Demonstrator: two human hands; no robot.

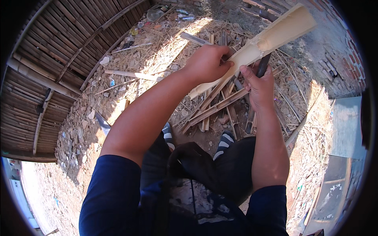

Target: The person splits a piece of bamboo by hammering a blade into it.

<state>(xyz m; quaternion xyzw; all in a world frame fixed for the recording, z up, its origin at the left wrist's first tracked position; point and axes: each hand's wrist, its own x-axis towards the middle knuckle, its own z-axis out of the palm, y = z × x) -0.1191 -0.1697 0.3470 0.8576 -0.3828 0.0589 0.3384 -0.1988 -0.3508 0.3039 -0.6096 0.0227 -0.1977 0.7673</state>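
Observation:
A long split bamboo piece point(283, 31), pale and hollowed on its inner face with a node ridge partway along, slants up to the right in front of me. My left hand point(212, 63) is closed, pinching its near edge with thumb and fingers. My right hand point(258, 80) grips it from the other side, thumb on the edge. Within the curled fingers of that hand there is also a dark bar-like thing point(263, 66), its kind unclear. Below both hands, several split bamboo strips point(220, 106) lie crossed in a heap.
Straw, stones and litter cover the ground point(90, 129). A slatted bamboo wall point(67, 51) rises at the left, a brick wall point(330, 51) at the back right. My sandalled feet point(224, 143) stand near the heap. A dark, pointed flat thing point(103, 124) lies at the left. Grey panels point(346, 129) stand right.

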